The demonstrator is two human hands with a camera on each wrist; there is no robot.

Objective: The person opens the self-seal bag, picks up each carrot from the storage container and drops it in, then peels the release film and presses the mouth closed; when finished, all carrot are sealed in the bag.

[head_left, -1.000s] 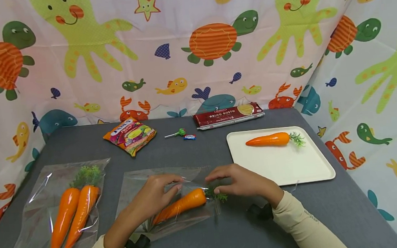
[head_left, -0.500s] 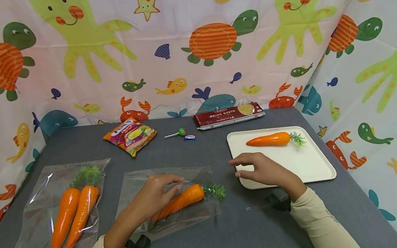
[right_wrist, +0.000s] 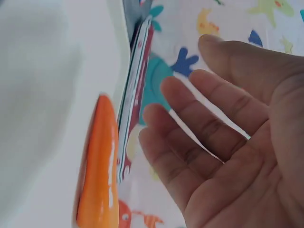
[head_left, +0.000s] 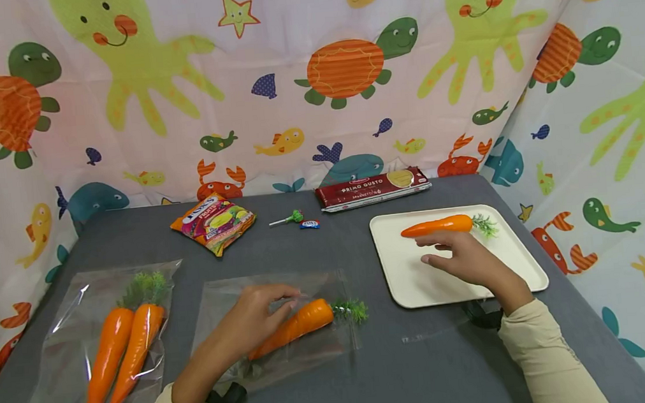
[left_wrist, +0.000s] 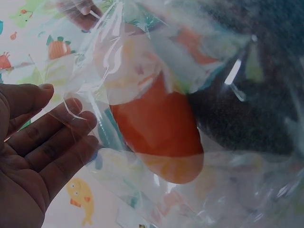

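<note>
A clear plastic bag [head_left: 335,346] lies mid-table with a toy-like orange carrot [head_left: 304,321] in it, the carrot's green top poking past the bag's right end. Over the bag's near-left part is my left hand [head_left: 260,314]; in the left wrist view its fingers [left_wrist: 57,137] are loosely bent, thumb apart, with the film at the fingertips. My right hand [head_left: 466,259] hovers over the cream tray [head_left: 399,291], fingers relaxed and holding nothing. Just beyond its fingertips a second carrot [head_left: 436,226] lies on the tray; the right wrist view shows this carrot [right_wrist: 100,166] beside the hand.
Another clear bag [head_left: 59,352] with two carrots [head_left: 123,360] lies at the left. Along the back are an orange and purple candy packet [head_left: 215,223], a lollipop [head_left: 295,216], a small blue wrapped sweet [head_left: 310,225] and a red spaghetti pack [head_left: 373,189]. A patterned curtain [head_left: 288,70] hangs behind.
My right hand has left the bagged carrot's green top and moved right, over the tray towards the carrot there. The left hand has stayed at the bag.
</note>
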